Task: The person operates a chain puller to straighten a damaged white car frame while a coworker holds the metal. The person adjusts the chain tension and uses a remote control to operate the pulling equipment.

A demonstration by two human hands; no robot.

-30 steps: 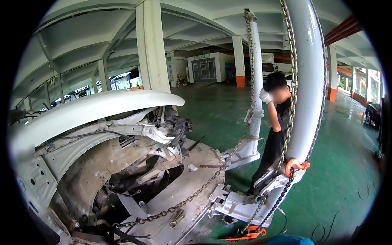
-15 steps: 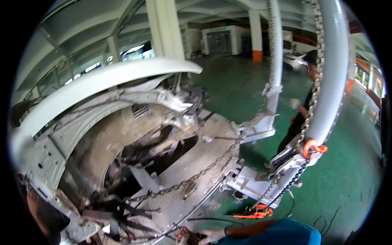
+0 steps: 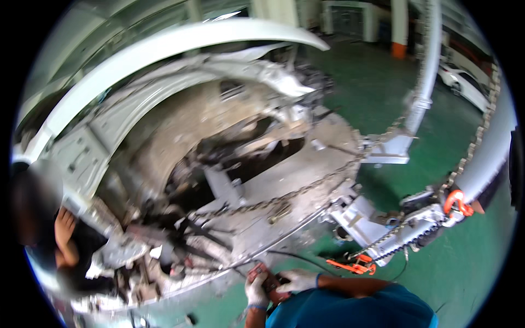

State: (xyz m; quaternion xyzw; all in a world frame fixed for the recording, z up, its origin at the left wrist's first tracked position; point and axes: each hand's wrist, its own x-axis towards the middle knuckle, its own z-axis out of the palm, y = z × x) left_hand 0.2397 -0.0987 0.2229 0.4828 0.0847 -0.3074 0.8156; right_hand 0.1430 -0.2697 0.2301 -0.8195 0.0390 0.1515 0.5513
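Observation:
In white work gloves, my left hand [image 3: 256,291] and my right hand [image 3: 297,280] are together at the lower middle. Between them they grip a reddish, blocky object [image 3: 269,280]; its exact kind is too blurred to name. My left fingers wrap round its left side, while my right hand closes on its right side. Just beyond my hands is the edge of the grey frame-straightening platform [image 3: 306,218]. On it stands a stripped car body [image 3: 147,123] with a bare wheel arch. A taut chain [image 3: 279,202] crosses the platform.
At the left, a co-worker's bare hand [image 3: 64,227] touches the car body. Grey pulling posts [image 3: 422,104] with chains stand at the right. An orange hook [image 3: 458,203] hangs on the nearer one; an orange chain tool [image 3: 355,266] lies near its base. A white car [image 3: 464,85] is parked behind.
My view has shifted down and left, so my hands and the red object show more fully. The co-worker at the left is more visible. A person by the right post is no longer seen.

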